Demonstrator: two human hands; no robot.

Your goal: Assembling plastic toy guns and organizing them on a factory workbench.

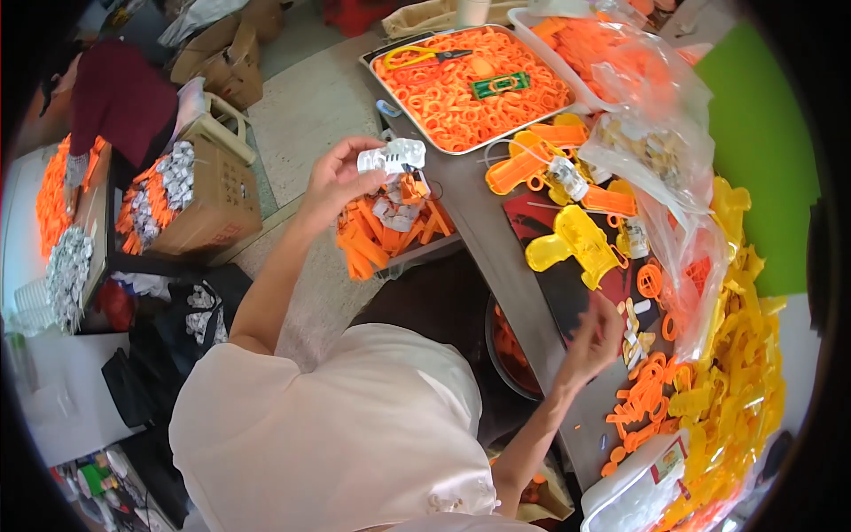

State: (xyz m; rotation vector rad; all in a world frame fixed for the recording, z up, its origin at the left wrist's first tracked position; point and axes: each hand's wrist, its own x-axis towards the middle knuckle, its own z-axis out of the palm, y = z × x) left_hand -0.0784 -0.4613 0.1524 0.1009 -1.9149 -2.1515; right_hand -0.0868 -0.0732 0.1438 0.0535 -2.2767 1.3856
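My left hand (341,179) grips a small silver-and-white foil packet (391,157) between thumb and fingers. It is held above a bin of orange plastic pieces (368,241), where another silvery packet (397,215) lies among them. Over the table edge on the right, my right hand (592,344) is slightly smeared by motion; its fingers look apart, with nothing visible in them. Close by it are small white and tan pieces (633,335) and loose orange parts (647,390). Farther up the table lies a yellow plastic toy-gun-shaped body (574,246) on a dark red mat (532,213).
A metal tray (403,105) of orange rings carries yellow-handled scissors (417,58) and a green piece (500,85). Yellow bodies (727,417) pile along the right, beside clear plastic bags (656,168). At left, a person in a dark red top (120,97) is near a cardboard box (213,199).
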